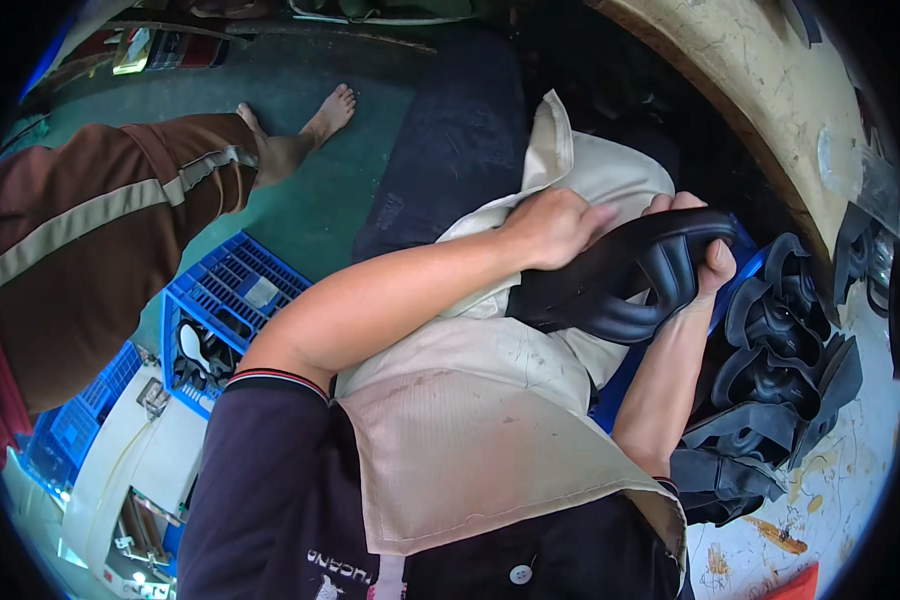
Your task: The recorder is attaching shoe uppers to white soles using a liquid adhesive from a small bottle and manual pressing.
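Observation:
A black padded shoe upper (pixel 660 280) with a wide opening is held over my lap, above a beige apron (pixel 460 430). My right hand (pixel 712 262) is closed around its far right edge, the thumb on the outside and the other fingers partly hidden behind it. Next to the upper's left part, my left hand (pixel 555 228) is closed with curled fingers. What those fingers grip, if anything, is hidden.
Several similar black uppers (pixel 770 370) lie in a row on a stained white table (pixel 830 500) at right. Blue crates (pixel 235 290) stand at left, one holding shoe parts. Another person's leg in brown trousers (pixel 100 220) and a bare foot (pixel 330 115) are at far left.

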`<state>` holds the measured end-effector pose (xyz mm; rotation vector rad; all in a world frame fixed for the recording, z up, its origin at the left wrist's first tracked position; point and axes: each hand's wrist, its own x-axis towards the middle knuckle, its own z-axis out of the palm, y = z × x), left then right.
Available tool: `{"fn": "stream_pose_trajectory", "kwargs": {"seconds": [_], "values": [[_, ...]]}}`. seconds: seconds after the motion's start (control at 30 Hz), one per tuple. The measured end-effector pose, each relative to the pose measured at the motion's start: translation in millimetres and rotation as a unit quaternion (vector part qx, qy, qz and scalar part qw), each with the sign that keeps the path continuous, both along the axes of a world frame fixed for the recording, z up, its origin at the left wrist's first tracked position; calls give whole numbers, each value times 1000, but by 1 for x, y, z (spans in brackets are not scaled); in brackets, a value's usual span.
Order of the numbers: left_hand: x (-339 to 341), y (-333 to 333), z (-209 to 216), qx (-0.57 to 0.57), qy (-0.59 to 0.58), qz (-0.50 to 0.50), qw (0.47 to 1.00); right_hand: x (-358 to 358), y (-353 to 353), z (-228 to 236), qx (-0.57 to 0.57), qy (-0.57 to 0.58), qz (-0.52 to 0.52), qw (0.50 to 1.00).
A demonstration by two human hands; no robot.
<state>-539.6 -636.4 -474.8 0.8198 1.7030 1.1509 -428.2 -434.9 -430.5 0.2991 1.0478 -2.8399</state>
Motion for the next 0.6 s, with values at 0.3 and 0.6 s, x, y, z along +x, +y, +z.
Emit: {"fn": "stream_pose_trajectory", "kwargs": {"seconds": [0.3,0.6], "values": [[-7,30,74,47,-22,178,983,13,11,19,30,-73,-71,994],[-8,44,40,155,-79,248,953,-6,-12,15,79,-146,-170,971]]}}
